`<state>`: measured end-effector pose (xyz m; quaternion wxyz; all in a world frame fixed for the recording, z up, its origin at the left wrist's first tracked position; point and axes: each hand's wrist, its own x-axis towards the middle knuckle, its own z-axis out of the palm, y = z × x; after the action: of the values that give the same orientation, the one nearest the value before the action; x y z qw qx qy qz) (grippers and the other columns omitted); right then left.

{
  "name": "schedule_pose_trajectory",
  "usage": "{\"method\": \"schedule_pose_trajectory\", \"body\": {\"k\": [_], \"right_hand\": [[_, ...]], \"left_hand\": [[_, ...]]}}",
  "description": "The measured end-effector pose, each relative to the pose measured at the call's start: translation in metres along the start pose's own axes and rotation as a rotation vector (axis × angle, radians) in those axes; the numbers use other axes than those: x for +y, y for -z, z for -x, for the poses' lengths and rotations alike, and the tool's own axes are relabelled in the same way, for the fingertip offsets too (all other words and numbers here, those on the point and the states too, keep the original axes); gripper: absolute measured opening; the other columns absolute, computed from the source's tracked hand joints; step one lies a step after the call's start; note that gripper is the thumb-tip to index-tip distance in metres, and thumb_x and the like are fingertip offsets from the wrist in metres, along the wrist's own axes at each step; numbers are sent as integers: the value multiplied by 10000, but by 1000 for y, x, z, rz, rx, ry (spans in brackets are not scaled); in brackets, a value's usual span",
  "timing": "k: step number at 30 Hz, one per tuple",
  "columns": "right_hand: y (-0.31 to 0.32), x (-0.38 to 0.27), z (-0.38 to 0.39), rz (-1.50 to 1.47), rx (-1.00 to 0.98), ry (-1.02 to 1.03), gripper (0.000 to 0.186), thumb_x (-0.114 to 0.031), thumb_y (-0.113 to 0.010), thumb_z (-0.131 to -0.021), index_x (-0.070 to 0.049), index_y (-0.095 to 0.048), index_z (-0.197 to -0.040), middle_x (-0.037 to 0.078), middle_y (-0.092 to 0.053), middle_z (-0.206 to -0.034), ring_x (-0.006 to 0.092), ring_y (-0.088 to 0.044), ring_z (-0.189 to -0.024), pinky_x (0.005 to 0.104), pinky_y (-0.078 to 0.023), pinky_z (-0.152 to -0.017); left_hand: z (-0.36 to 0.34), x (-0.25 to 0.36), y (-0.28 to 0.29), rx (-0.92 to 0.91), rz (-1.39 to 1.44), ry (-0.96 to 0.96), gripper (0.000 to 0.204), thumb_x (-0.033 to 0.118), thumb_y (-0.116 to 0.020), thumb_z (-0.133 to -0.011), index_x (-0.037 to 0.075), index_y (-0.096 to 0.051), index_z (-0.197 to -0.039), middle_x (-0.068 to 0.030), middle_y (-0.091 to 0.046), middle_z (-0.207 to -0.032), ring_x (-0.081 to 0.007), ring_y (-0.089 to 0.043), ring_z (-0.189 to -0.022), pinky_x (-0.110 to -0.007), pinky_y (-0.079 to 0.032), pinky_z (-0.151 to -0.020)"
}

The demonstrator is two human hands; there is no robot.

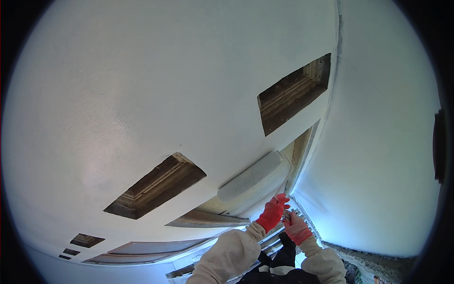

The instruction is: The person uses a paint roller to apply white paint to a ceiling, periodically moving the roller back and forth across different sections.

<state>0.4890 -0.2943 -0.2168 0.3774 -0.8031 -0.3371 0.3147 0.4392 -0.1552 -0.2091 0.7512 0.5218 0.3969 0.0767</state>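
A paint roller [250,177] with a long whitish sleeve lies against the white wall [156,85], beside a large framed opening. From the right end of its sleeve a thin wire frame bends down to my hands. My left hand [271,215], in a red glove, is closed around the roller's frame or upper handle. Just below and to the right, my right hand [298,229], also in a red glove, is closed on the lower handle. The grip itself is mostly hidden by my fingers. Both forearms, in light beige sleeves, come up from the lower edge.
Dark recessed openings cut into the wall: one upper right [295,92], one left of the roller [156,187], smaller ones farther left. Another white wall [378,142] meets it at the right. Slatted boards [272,244] show below my hands; a rough ledge [373,260] runs lower right.
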Motion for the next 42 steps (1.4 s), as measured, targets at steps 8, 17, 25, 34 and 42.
{"method": "schedule_pose_trajectory", "body": {"k": [8, 17, 25, 34, 42], "right_hand": [[-13, 28, -7, -13, 3, 34, 403, -248, -572, -861, -16, -492, -1180, 225, -635, -850, 407, -625, -801, 472, -483, -684], [-10, 30, -9, 26, 9, 7, 343, -280, -580, -859, -19, -502, -1067, 232, -625, -813, 426, -619, -785, 499, -469, -659], [-25, 32, -12, -2, 1, 36, 320, -263, -567, -860, -8, -522, -1049, 238, -626, -834, 422, -619, -798, 486, -473, -673], [5, -26, -5, -138, 76, 54, 267, -227, -572, -842, -15, -508, -992, 243, -617, -821, 442, -602, -775, 479, -467, -661], [57, -80, 23, -157, 33, 301, 507, -138, -443, -954, -100, -308, -1441, 144, -482, -1362, 342, -528, -1165, 389, -473, -902]], "left_hand": [[-14, -11, 3, -29, 19, 62, 243, 243, -528, -956, 43, -530, -1094, -130, -650, -948, -220, -651, -840, -347, -535, -727], [-16, -10, 3, -79, -6, 66, 239, 230, -526, -957, 33, -523, -1092, -123, -640, -964, -223, -649, -846, -351, -536, -733], [-22, -24, 11, -14, -40, 29, 162, 177, -522, -954, 29, -528, -1019, -103, -646, -869, -199, -644, -769, -320, -526, -690], [7, 32, 4, -48, -126, -163, 136, 178, -537, -950, 45, -536, -976, -64, -628, -781, -163, -637, -739, -285, -512, -666], [46, 98, -9, -171, 159, -179, 117, 194, -532, -963, 77, -521, -969, -29, -571, -740, -162, -640, -747, -294, -525, -680]]}}
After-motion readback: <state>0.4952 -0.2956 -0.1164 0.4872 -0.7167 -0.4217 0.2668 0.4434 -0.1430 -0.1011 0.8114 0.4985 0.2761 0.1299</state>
